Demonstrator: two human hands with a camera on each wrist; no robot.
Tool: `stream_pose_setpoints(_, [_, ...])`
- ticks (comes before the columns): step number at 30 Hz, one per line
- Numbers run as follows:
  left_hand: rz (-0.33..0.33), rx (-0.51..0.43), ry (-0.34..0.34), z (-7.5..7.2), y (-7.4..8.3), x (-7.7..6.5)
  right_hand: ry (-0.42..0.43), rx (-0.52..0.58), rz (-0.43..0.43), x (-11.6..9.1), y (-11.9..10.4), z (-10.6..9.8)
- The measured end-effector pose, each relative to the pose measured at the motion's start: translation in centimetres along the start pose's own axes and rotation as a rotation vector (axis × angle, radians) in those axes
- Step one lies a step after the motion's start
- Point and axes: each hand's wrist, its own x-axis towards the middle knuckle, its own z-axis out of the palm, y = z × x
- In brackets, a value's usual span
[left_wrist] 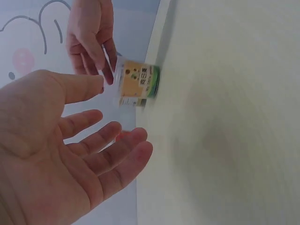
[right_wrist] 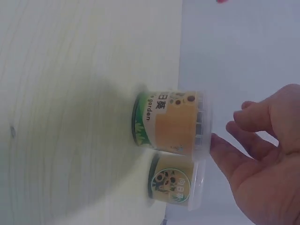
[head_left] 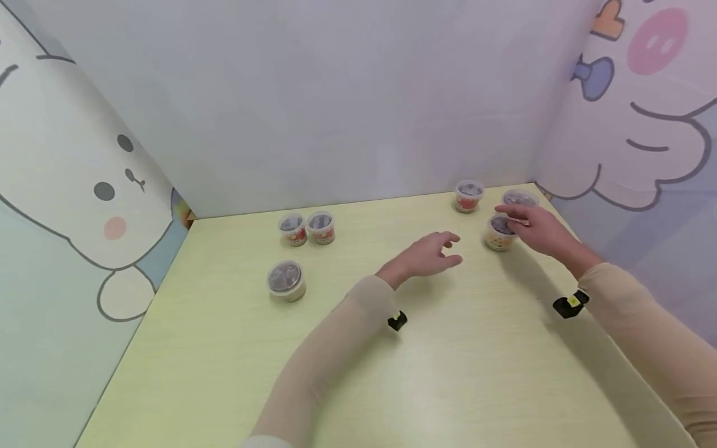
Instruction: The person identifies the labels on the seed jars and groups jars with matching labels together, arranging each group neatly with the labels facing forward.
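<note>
Above a small lidded cup with a tan-orange sunflower label (head_left: pixel 499 241) is my right hand (head_left: pixel 540 231), its fingers bent loosely and not closed round the cup. In the right wrist view one fingertip lies at the rim of that cup's clear lid; whether it touches cannot be told. A second tan lidded tub (right_wrist: pixel 171 180) stands just behind, partly hidden by the hand in the head view. My left hand (head_left: pixel 424 255) hovers over the table left of the cup, thumb and fingers spread, holding nothing.
A red-labelled cup (head_left: pixel 468 197) stands at the back right. Two more red-labelled cups, a left one (head_left: pixel 293 229) and a right one (head_left: pixel 322 228), sit side by side at back left, with a wider lidded tub (head_left: pixel 286 281) before them. Printed cloth walls (head_left: pixel 336 112) border the pale table (head_left: pixel 224 373).
</note>
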Motion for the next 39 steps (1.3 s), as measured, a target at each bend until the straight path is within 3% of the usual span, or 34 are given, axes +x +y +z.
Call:
stream_pose_setpoints(4, [-0.023, -0.039, 0.043, 1.9, 0.6, 1.5, 0.079, 0.006, 0.048, -0.1, 0.5, 0.2])
stream_pose_setpoints(7, [-0.07, -0.101, 0.113, 3.0, 0.8, 2.4, 0.007, 0.091, 0.101, 0.0, 1.3, 0.5])
stream_pose_setpoints(10, [-0.111, -0.145, 0.179, 4.0, 0.9, 3.1, -0.092, 0.255, 0.171, 0.0, 2.0, 0.9])
stream_pose_setpoints(15, [-0.16, -0.216, 0.23, 5.5, 1.1, 3.5, -0.188, 0.46, 0.23, -0.2, 2.5, 2.0])
stream_pose_setpoints(21, [-0.161, -0.325, 0.287, 6.5, 1.3, 3.8, -0.226, 0.662, 0.269, -0.4, 2.8, 2.9])
stream_pose_setpoints(27, [-0.172, -0.323, 0.327, 6.9, 1.3, 4.6, -0.249, 0.747, 0.311, -0.4, 2.6, 3.6])
stream_pose_setpoints(34, [-0.25, -0.234, 0.351, 7.3, 1.6, 5.0, -0.244, 0.848, 0.374, -1.0, 2.9, 3.6])
stream_pose_setpoints(39, [-0.251, -0.237, 0.361, 7.5, 1.8, 5.3, -0.236, 0.851, 0.383, -1.1, 2.9, 3.4])
